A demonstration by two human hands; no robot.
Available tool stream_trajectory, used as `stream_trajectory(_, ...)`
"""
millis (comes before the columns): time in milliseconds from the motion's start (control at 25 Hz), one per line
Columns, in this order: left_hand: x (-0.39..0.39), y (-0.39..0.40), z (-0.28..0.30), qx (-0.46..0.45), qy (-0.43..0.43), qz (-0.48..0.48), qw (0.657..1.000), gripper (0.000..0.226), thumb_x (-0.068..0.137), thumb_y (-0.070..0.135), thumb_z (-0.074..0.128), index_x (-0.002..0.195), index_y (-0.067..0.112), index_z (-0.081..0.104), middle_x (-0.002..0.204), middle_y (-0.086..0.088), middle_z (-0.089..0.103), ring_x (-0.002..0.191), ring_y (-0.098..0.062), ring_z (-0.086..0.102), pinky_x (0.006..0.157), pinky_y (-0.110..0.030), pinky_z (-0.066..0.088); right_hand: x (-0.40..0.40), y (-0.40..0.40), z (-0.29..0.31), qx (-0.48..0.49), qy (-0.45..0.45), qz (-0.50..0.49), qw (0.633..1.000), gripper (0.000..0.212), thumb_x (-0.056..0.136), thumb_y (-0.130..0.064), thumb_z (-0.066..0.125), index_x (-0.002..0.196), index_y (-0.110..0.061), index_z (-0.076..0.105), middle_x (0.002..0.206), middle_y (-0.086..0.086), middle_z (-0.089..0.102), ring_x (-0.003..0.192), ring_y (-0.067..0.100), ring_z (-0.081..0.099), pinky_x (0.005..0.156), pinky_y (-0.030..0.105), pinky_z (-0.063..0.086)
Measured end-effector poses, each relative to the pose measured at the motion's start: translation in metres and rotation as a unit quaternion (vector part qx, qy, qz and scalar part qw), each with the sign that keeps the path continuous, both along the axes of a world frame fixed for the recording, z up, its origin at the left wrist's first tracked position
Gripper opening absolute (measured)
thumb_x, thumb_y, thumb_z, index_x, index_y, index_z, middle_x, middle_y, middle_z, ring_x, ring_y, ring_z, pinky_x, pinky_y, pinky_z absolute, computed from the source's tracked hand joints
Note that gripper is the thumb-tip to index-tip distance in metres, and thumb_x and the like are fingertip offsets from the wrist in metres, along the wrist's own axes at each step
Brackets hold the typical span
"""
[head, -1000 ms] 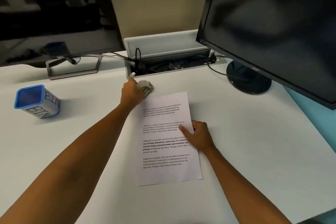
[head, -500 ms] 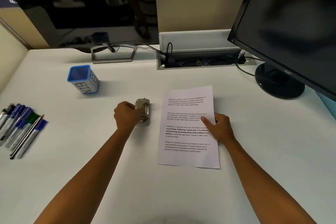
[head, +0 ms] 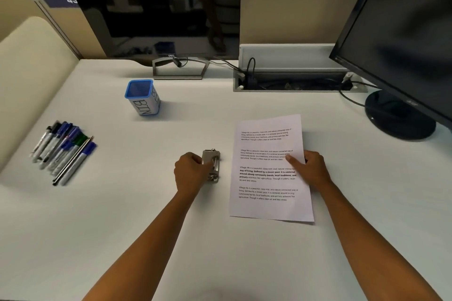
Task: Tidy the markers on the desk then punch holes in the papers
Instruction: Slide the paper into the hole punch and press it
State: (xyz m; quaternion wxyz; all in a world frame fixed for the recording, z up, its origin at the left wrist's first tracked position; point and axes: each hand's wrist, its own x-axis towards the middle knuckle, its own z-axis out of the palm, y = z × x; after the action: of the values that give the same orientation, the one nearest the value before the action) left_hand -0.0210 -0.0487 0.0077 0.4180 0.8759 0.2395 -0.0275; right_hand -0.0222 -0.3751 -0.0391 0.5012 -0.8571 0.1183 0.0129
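A printed sheet of paper lies on the white desk, right of centre. My right hand rests on its right edge, thumb pressed on the page. A small metal hole punch stands just left of the paper, a gap between them. My left hand grips the punch from its left side. Several markers, mostly blue-capped with one green, lie side by side at the far left. A blue-rimmed cup labelled BIN stands upright behind them, with nothing showing in it.
Two dark monitors stand at the back, one centre-left and one at the right with a round base. An open cable tray with cords sits between them. A beige partition bounds the left side.
My left hand has pulled the hole punch from near the cable tray back to beside the paper. The view has swung left, bringing the markers into sight. My right hand stays on the paper.
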Motion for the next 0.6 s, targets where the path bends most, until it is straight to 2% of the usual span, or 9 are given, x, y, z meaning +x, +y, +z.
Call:
stream_trajectory(160, -0.004, 0.004, -0.008, -0.063, -0.002, 0.021, 0.998, 0.025, 0.07, 0.036, 0.081, 0.077, 0.015, 0.069, 0.07, 0.004, 0.068, 0.067, -0.014, 0.063, 0.058, -0.025, 0.046, -0.005, 0.012, -0.004, 0.012, 0.014, 0.024, 1.0, 0.03, 0.087, -0.028, 0.072, 0.108, -0.007, 0.073, 0.099, -0.003, 0.071, 0.071, -0.009, 0.065, 0.059, 0.002, 0.048)
stream_trajectory(280, -0.008, 0.014, -0.02, -0.194, 0.004, 0.055, 0.979, 0.026, 0.07, 0.039, 0.084, 0.07, 0.015, 0.073, 0.067, 0.002, 0.071, 0.068, -0.018, 0.065, 0.072, -0.036, 0.058, -0.009, 0.019, -0.005, 0.026, 0.014, 0.028, 0.999, 0.028, 0.086, -0.029, 0.073, 0.106, -0.009, 0.073, 0.097, -0.005, 0.072, 0.071, -0.015, 0.065, 0.06, 0.004, 0.049)
stream_trajectory(440, -0.012, 0.024, -0.024, -0.294, 0.009, 0.057, 0.954, 0.028, 0.075, 0.027, 0.085, 0.078, 0.002, 0.073, 0.078, -0.011, 0.072, 0.076, -0.022, 0.07, 0.083, -0.041, 0.061, -0.01, 0.021, -0.003, 0.053, 0.013, 0.021, 0.998, 0.029, 0.087, -0.032, 0.072, 0.106, -0.01, 0.073, 0.099, -0.003, 0.074, 0.083, -0.001, 0.069, 0.064, 0.011, 0.054)
stream_trajectory(600, -0.015, 0.026, -0.021, -0.326, 0.003, 0.053, 0.944, 0.029, 0.078, 0.024, 0.083, 0.081, -0.003, 0.072, 0.082, -0.015, 0.073, 0.08, -0.024, 0.072, 0.084, -0.038, 0.061, -0.009, 0.026, -0.001, 0.067, 0.024, 0.017, 0.997, 0.024, 0.086, -0.034, 0.072, 0.101, -0.015, 0.074, 0.095, -0.005, 0.074, 0.083, 0.005, 0.071, 0.067, 0.017, 0.056)
